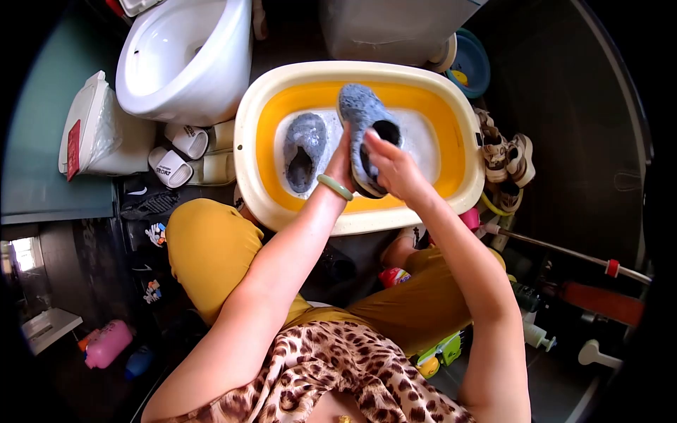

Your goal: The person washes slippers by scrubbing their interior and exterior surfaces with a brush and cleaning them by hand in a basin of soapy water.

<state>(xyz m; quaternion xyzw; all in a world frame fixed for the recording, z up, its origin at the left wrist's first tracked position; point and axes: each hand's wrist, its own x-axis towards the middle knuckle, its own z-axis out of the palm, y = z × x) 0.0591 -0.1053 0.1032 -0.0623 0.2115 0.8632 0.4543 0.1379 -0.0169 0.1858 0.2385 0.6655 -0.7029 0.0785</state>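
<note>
Over the yellow tub with a cream rim [248, 173], a grey fuzzy slipper [361, 106] is held up, toe pointing away from me and dark opening facing right. My left hand [341, 161], with a green bangle at the wrist, grips its left side. My right hand [398, 168] is at the slipper's opening, its fingers curled around the near right edge; the fingertips are partly hidden. A matching slipper [306, 141] lies in the tub to the left, flecked with white suds. Whitish soapy water [422, 144] covers the tub floor.
A toilet [180, 77] and a white bin [116, 141] stand at the left, beside white slides [173, 168]. Shoes [509, 158] and a blue basin [474, 63] are at the right. A metal pole [564, 250] crosses the lower right; a pink bottle [109, 344] lies lower left.
</note>
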